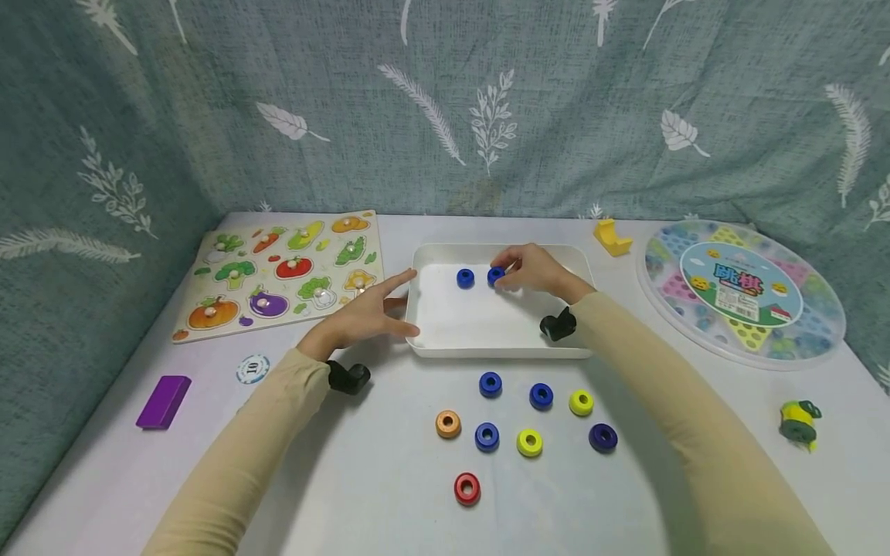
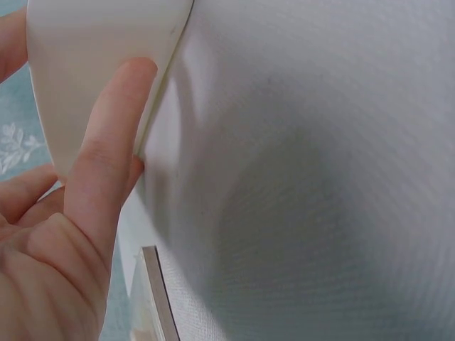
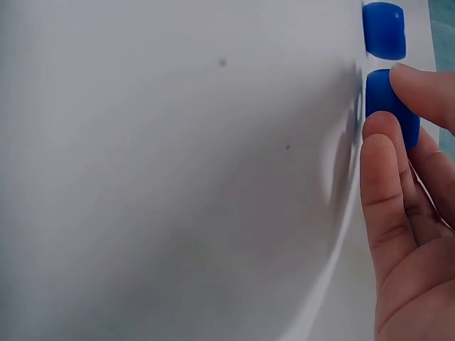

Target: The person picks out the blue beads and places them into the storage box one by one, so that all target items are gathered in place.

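The right hand [image 1: 535, 270] pinches a blue ring [image 1: 494, 275] between thumb and fingers inside the white tray [image 1: 501, 352], just right of a second blue ring [image 1: 465, 278]. The left hand [image 1: 363, 313], spread wide, touches the tray's left end, farther from both rings.

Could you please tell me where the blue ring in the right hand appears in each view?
Head: the blue ring is just right of centre, pinched in the right hand.
Left wrist: not in it.
Right wrist: upper right, just below a second blue ring.
Shared landmark: the white tray, visible in all three.
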### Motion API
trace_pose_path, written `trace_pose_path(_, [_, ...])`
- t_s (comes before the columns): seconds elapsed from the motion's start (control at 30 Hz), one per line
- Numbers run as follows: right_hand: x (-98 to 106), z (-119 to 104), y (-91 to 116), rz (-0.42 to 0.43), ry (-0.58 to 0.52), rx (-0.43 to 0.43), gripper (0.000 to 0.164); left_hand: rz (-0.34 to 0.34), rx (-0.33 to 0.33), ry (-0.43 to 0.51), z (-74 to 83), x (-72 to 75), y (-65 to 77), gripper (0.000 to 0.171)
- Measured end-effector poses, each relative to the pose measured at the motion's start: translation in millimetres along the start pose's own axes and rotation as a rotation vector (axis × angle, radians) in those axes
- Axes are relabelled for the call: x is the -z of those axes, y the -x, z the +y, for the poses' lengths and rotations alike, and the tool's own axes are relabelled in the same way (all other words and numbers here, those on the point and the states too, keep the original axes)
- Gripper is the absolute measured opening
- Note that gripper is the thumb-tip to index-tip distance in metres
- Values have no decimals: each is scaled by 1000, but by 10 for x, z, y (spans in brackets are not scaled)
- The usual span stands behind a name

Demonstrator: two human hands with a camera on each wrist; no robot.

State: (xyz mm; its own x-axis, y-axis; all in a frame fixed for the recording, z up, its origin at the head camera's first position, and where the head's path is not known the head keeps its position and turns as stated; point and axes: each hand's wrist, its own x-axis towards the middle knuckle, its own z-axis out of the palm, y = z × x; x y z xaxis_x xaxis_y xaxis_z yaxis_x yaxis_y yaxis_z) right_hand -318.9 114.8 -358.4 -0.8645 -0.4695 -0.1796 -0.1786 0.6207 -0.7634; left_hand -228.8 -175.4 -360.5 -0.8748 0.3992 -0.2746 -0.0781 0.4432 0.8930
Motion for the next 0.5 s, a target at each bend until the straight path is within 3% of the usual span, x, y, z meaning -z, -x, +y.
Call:
trace_pose_path(0.3, [-4,38,-9,-11,-25,-28,37,-5,4,13,12,-1,7,98])
trace_pose_path(0.5, [165,-89,140,-6,-61,2,44,-15,-1,2,1,23,3,98])
